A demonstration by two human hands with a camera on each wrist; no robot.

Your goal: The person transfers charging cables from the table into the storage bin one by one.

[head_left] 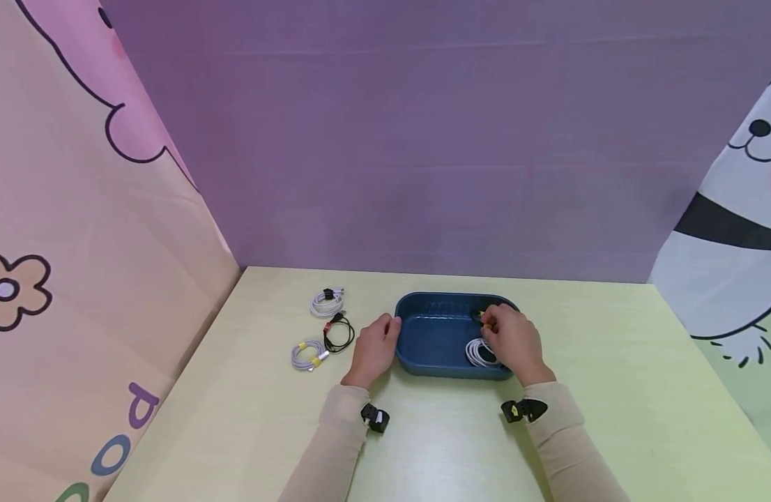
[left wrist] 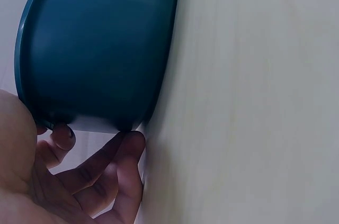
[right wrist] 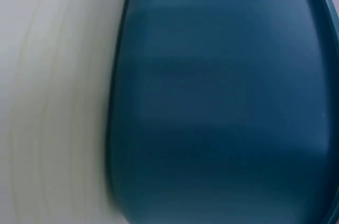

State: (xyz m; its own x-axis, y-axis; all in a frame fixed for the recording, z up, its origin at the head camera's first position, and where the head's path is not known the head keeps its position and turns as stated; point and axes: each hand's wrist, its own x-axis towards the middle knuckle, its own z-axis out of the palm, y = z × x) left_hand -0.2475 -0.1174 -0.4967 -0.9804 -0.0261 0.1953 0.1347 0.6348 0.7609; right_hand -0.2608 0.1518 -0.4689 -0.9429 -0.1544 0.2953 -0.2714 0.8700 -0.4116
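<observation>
A dark blue rectangular tray (head_left: 432, 370) stands on the table. At its left end my left hand (head_left: 374, 348) grips the rim and side wall; in the left wrist view its bent fingers (left wrist: 130, 147) touch the outside of the wall. My right hand (head_left: 514, 341) reaches over the tray's right side and pinches a coiled black cable (head_left: 476, 315) with a yellow tie, partly hidden by the fingers. A coiled white cable (head_left: 476, 352) lies inside the tray, just below that hand. The right wrist view shows the tray's outer wall (right wrist: 222, 91), with the right hand out of sight.
Left of the tray lie a white coiled cable (head_left: 325, 305) with a black tie, a black cable (head_left: 339, 335) with a red tie, and a pale lilac cable (head_left: 305, 355) with yellow ties. A purple backdrop (head_left: 423, 139) rises behind the table (head_left: 436, 446).
</observation>
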